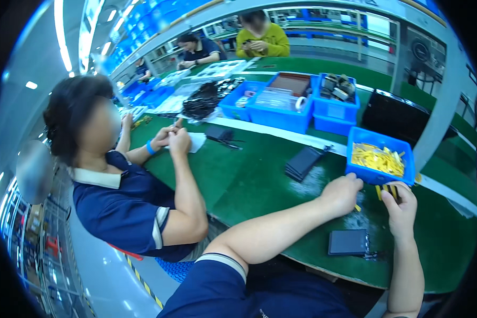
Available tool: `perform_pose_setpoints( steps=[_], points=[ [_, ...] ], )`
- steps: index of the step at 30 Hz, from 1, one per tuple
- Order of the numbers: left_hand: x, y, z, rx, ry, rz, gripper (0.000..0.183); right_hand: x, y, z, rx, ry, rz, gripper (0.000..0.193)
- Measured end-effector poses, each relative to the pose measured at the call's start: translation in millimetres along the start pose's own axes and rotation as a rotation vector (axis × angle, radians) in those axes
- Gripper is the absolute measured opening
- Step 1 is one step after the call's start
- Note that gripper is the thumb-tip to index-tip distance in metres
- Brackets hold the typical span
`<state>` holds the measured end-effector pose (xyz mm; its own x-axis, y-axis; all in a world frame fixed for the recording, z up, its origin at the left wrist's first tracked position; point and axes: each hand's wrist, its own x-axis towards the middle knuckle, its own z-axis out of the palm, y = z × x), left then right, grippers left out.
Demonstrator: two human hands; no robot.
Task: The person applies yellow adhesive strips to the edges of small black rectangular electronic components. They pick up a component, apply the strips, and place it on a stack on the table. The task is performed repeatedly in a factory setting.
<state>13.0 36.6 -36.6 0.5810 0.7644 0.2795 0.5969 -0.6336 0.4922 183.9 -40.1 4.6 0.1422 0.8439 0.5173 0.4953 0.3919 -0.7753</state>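
Note:
My left hand [340, 196] is closed, its fingers pinched together in front of the blue bin [355, 168]. A small yellow piece [358, 208] shows just below those fingers; whether they hold it or it lies on the table I cannot tell. Thumb and fingers of my right hand [402, 206] grip a few short yellow strips [379, 192] with dark parts between them, beside the bin's near right corner. Loose yellow strips [379, 159] fill the bin. Nearer to me, a flat black device [348, 242] with a short dark cable end lies on the green table [249, 169].
Stacked black devices [303, 162] lie left of the bin. Behind stand blue crates [281, 117], a crate of dark parts [336, 108] and a black case [395, 114]. A metal post [441, 100] rises at right. At my left a co-worker [127, 196] handles something small.

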Motion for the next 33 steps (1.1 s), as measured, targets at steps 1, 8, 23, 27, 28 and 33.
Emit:
perform_pose_setpoints(
  steps=[1, 8, 23, 27, 28, 33],
  points=[
    [-3, 7, -5, 0.011, 0.028, 0.030, 0.023, 0, 0, -3, -0.014, 0.002, 0.025, 0.012],
    [-5, 13, -11, -0.192, 0.193, 0.228, 0.016, 1, 20, -29, -0.163, 0.001, 0.017, 0.018],
    [-12, 13, -4, -0.253, 0.029, 0.242, 0.013, -22, 57, -65, -0.416, -0.164, -0.002, 0.009],
    [-13, 14, -6, -0.271, 0.046, 0.267, 0.015, -20, 51, -60, -0.444, -0.182, -0.015, 0.008],
    [-13, 14, -7, -0.271, 0.049, 0.270, 0.015, -20, 49, -59, -0.448, -0.182, -0.019, 0.008],
    [-13, 13, -10, -0.277, 0.040, 0.277, 0.017, -18, 43, -56, -0.461, -0.180, -0.028, 0.007]
  ],
)
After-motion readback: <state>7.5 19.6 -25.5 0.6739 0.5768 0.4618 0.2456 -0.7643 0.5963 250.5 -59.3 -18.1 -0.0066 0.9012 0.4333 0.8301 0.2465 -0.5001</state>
